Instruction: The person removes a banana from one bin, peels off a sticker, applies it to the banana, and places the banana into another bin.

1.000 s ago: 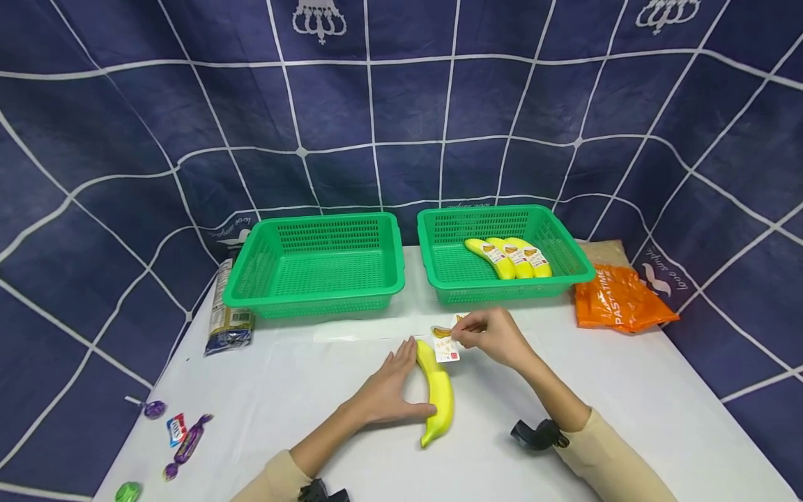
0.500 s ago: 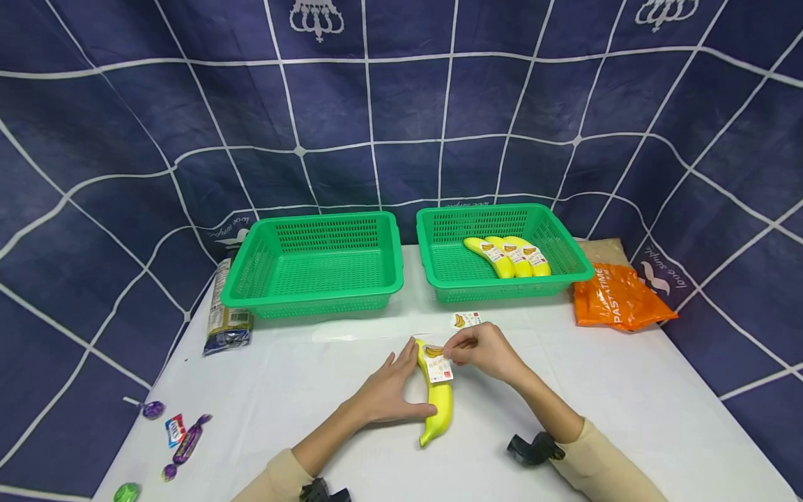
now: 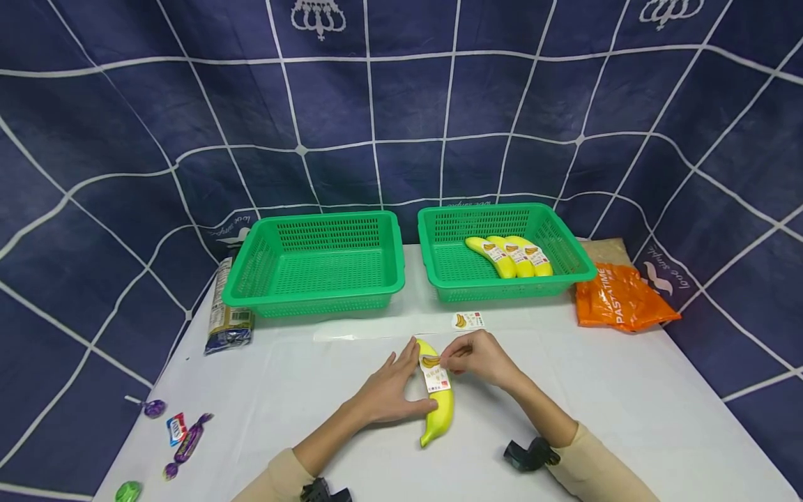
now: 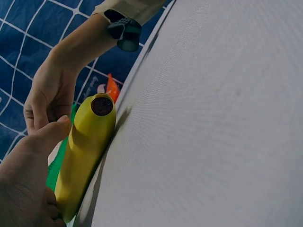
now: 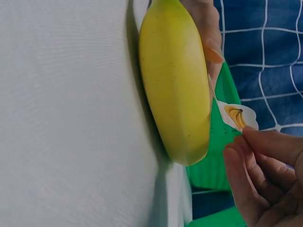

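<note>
A yellow banana (image 3: 441, 411) lies lengthwise on the white table. My left hand (image 3: 392, 387) holds it from the left, with fingertips near its far end and thumb on its lower half. In the left wrist view, that thumb (image 4: 53, 134) lies against the banana's side. A white sticker (image 3: 436, 373) with a banana picture covers part of the banana's upper face. My right hand (image 3: 479, 358) pinches the sticker's upper corner between thumb and index finger. The right wrist view shows this pinched end (image 5: 239, 116) standing off the peel.
Another sticker (image 3: 468, 320) lies beyond the hands. Behind stand two green baskets, the left one (image 3: 314, 305) bare inside, the right one (image 3: 452, 284) with labelled bananas (image 3: 516, 256). An orange pasta bag (image 3: 617, 298) sits right, a dark packet (image 3: 227, 314) left, and wrapped sweets (image 3: 190, 439) front left.
My right hand has brought the sticker left and toward me, from beside the banana onto its upper face. The other sticker on the table came into full sight. My left hand has stayed in place.
</note>
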### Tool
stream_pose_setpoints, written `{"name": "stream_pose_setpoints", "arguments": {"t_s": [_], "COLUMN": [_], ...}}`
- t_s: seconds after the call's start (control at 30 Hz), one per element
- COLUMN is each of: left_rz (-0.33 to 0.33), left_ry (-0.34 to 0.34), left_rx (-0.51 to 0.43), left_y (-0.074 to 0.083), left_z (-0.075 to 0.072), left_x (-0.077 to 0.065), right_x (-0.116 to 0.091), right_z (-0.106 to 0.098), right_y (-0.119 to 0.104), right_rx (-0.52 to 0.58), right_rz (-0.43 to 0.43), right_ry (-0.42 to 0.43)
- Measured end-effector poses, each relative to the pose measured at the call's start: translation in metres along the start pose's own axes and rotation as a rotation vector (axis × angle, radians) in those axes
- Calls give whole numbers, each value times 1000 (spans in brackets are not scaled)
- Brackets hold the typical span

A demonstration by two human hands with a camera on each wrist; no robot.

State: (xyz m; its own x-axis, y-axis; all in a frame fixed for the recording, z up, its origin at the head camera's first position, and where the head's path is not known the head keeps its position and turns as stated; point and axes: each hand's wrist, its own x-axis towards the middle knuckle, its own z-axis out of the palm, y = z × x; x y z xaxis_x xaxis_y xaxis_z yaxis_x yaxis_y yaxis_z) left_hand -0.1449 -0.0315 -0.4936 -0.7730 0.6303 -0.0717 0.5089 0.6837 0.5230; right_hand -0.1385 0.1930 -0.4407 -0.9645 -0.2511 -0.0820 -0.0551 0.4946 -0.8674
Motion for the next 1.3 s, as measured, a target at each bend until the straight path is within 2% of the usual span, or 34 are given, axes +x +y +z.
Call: {"name": "stream_pose_setpoints", "arguments": {"t_s": [0.3,0.53,0.83,1.1,1.3], "left_rz": [-26,-5,7,25,18], "left_ry": [28,56,65,74,69], "left_rx": [-51,-57,-42,-55,-79], "left_y": [2,0,0,-1,-1], "left_z": [0,3,5,6,7], "left_x": [-1,-1,0,2,1], "right_x": [0,1,3,10,9], "right_z": [1,5,11,18,20], "right_y": [2,5,5,5,8], "right_rx": [14,-5,-68,-148,-199], "right_rz": [22,18,33,145,199], "right_ry": [1,-8,28,134,151]}}
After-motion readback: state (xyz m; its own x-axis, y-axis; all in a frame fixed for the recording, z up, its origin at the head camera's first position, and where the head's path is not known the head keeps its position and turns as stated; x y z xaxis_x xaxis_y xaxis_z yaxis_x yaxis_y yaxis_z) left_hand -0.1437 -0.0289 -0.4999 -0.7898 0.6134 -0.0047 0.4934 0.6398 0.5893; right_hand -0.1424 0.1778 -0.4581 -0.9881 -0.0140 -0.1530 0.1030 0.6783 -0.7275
